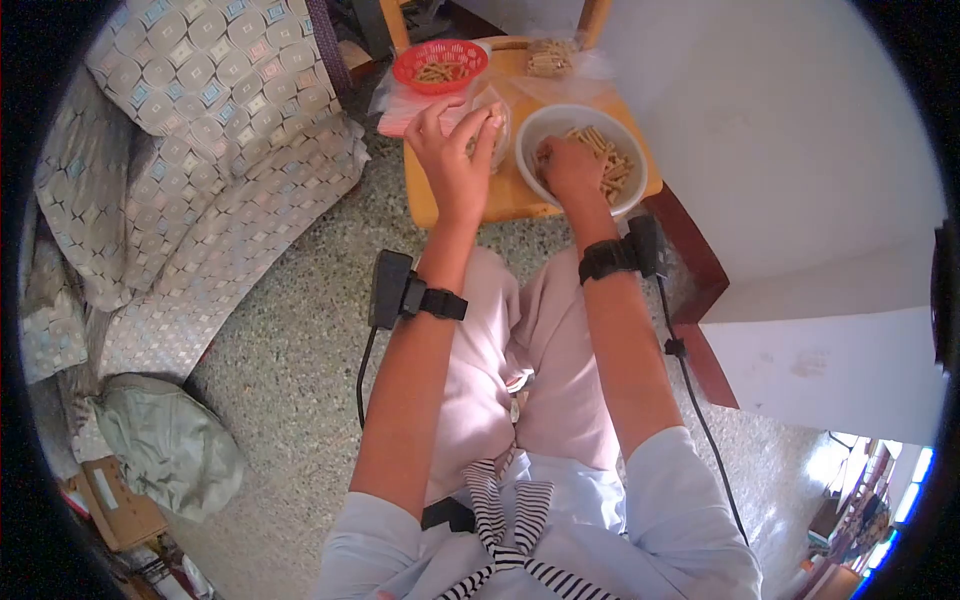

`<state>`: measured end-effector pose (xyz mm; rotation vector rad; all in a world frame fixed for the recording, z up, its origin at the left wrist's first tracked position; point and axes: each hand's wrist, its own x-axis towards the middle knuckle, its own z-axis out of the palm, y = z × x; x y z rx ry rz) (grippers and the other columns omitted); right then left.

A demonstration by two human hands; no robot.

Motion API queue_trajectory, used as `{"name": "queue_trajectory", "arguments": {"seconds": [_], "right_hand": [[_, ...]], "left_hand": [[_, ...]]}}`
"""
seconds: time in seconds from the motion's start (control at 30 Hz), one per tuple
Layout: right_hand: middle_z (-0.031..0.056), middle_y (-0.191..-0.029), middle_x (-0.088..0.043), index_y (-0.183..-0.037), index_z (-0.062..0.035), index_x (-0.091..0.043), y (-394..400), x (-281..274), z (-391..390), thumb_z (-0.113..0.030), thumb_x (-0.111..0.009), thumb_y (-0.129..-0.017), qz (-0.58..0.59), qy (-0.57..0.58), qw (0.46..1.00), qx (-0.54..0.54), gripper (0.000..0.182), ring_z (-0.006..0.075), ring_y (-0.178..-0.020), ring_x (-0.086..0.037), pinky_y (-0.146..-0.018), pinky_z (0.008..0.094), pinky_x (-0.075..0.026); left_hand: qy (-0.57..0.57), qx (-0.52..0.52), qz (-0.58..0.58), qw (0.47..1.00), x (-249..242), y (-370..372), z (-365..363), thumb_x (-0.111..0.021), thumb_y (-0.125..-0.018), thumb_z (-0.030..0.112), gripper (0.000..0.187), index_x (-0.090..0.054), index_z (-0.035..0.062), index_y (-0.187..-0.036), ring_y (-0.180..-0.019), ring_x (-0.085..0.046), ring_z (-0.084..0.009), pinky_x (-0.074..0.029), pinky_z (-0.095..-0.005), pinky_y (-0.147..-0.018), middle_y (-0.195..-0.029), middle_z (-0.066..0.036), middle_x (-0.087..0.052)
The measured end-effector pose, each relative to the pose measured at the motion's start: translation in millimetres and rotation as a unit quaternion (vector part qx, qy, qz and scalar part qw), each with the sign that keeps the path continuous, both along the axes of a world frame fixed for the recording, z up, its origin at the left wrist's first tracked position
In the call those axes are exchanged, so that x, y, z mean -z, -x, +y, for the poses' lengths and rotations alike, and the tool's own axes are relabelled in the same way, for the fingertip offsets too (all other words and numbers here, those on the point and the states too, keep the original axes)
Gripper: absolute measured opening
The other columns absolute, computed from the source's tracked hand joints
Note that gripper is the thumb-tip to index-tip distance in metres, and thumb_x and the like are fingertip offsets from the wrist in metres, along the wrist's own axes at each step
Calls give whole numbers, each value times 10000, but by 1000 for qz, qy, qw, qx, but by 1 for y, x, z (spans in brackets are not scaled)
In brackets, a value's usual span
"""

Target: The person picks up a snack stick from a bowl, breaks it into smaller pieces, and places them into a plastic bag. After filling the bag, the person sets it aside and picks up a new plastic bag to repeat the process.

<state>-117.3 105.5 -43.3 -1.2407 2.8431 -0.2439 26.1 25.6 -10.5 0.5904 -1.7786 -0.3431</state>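
Note:
My left hand (pixel 455 150) holds the top edge of a clear plastic bag (pixel 497 150) between thumb and fingers, over the wooden chair seat (pixel 425 205). Inside a white bowl (pixel 526 165) at the right of the seat, my right hand (pixel 573 172) is closed at the left side of many short tan sticks (pixel 615 170); its fingertips are hidden. Behind my left hand a red basket (pixel 405 80) holds a few similar sticks.
A clear bag of tan sticks (pixel 550 60) lies at the back of the seat. Left is a patterned cloth cover (pixel 220 150), with a grey-green bag (pixel 165 445) and cardboard box (pixel 120 505) below. A white wall (pixel 780 150) stands right. Black cables hang from both wrist straps.

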Motion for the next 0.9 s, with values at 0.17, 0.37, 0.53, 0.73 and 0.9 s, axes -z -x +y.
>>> {"name": "queue_trajectory", "arguments": {"seconds": [0.17, 0.37, 0.53, 0.73, 0.9], "right_hand": [[100, -1103, -676, -1052, -208, -706, -4, -10, 0, -282, -559, -860, -27, -25, 999, 12, 253, 337, -1105, -599, -948, 537, -376], [86, -1036, -687, -1019, -169, -666, -12, -14, 8, -327, -579, -853, -74, 110, 991, 35, 244, 294, -1038, -628, -931, 554, -356], [86, -944, -697, -1042, -149, -605, -14, -9, 10, -327, -599, -868, -76, 264, 960, 57, 249, 288, -945, -655, -905, 520, -382], [153, -906, -691, -1093, -113, -589, -18, -17, 16, -271, -561, -917, -192, 358, 913, -21, 239, 336, -832, -671, -757, 441, -503], [121, -921, -698, -1069, -91, -619, -24, -19, 11, -239, -650, -891, -166, 435, 882, -72, 234, 273, -804, -690, -717, 382, -525]], "left_hand": [[-4, -21, -12, 1000, 2, -4, 0, -722, -816, 205, 164, -750, 154, -970, -1088, -420, -319, -357, -437, -953, -1123, -81, -533], [-11, -6, -18, 1000, 2, 0, -1, -708, -830, 198, 189, -749, 170, -1012, -1077, -426, -305, -360, -426, -940, -1112, -79, -534], [-26, 41, 24, 999, 4, 1, -4, -677, -864, 234, 201, -739, 142, -1031, -1110, -471, -273, -311, -423, -993, -1115, -75, -569], [-26, 29, -73, 997, 22, 8, -14, -688, -851, 246, 215, -732, 169, -1047, -1155, -468, -279, -300, -432, -1007, -1205, -66, -578], [-46, 8, -65, 997, 28, 6, -18, -697, -836, 257, 263, -716, 186, -1089, -1170, -464, -282, -292, -436, -1020, -1207, -53, -582]]}}
